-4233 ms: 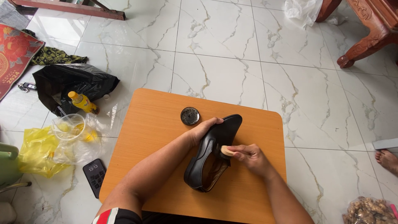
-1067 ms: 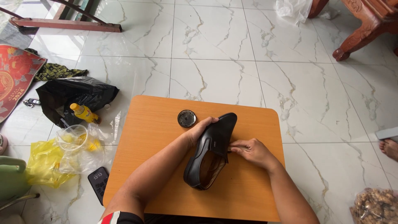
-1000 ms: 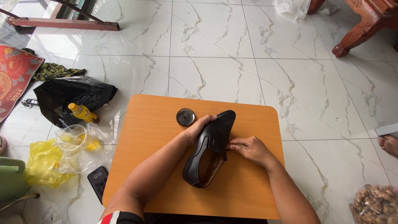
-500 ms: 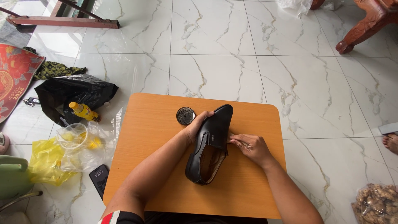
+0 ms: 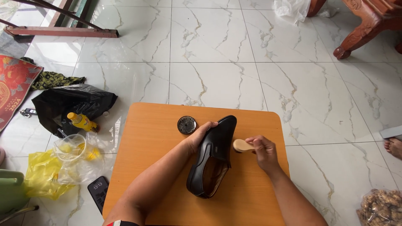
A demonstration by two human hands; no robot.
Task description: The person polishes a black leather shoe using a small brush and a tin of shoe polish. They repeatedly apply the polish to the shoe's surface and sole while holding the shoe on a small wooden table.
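A: Where is the glossy black leather slip-on shoe (image 5: 212, 157) located, and how is it secured?

B: It is laid on the low orange wooden table (image 5: 146, 167), toe pointed away from the person. The left hand (image 5: 200, 134) is pressed over the toe section, fingers curled around the upper — a firm grasp.

A: What is gripped by the right hand (image 5: 262, 148)?

B: A small pale wooden-handled brush (image 5: 242, 145) is pinched in clenched fingers. Half a second ago the hand was set tight against the shoe's side; now it is drawn slightly clear, so the handle is exposed and a stroke appears to be finished.

A: What else is noted?

B: An open round tin of dark polish (image 5: 186, 124) is placed on the table just beyond the left hand — near, not touching. A black mobile phone (image 5: 98, 192) lies on the marble floor beside the table.
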